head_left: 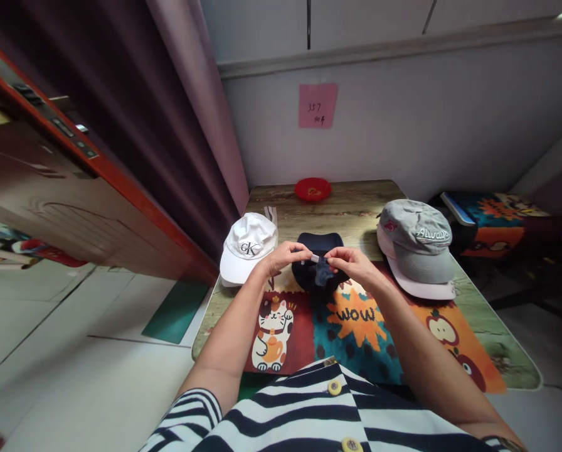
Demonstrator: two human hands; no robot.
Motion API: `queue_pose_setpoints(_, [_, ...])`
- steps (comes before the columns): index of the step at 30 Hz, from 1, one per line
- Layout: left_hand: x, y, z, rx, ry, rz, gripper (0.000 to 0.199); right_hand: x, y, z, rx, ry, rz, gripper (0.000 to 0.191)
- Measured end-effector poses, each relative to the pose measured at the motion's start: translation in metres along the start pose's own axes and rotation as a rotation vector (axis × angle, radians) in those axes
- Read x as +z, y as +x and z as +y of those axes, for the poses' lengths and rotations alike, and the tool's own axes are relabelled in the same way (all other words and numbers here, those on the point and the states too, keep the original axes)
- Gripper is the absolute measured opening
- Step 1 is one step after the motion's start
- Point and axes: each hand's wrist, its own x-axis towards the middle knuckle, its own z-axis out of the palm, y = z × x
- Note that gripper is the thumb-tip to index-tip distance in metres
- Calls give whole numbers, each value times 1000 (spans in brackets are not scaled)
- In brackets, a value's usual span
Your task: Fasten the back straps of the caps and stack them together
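A dark navy cap (319,242) lies at the middle of the table, between my hands. My left hand (288,254) is closed in a pinch on one end of a small light tag (315,258) above the cap. My right hand (349,262) pinches at the tag's other side, beside a dark bluish piece (323,271) that hangs below the fingers. To the left sits a white cap (249,243) with black letters. Grey and pink caps (419,242) are stacked on the right.
A red dish (312,189) stands at the back of the wooden-patterned table (356,204). A colourful printed mat (356,351) covers the table's front. A pink note (317,105) is on the wall. Left are a curtain (187,125) and an open door (97,213).
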Motion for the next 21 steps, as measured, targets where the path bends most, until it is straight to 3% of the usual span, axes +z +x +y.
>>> queue_pose_setpoints(7, [5,-1,2,-28,-81,-41,32,0,-1,-4,-17,-41,24,34])
queue_pose_setpoints(13, [14,-2,0,-32,-156,45,30,-1,4,2,-51,0,41,37])
queue_pose_setpoints(21, [18,-2,-13,-55,-339,133,27,2,3,6,-38,30,95,59])
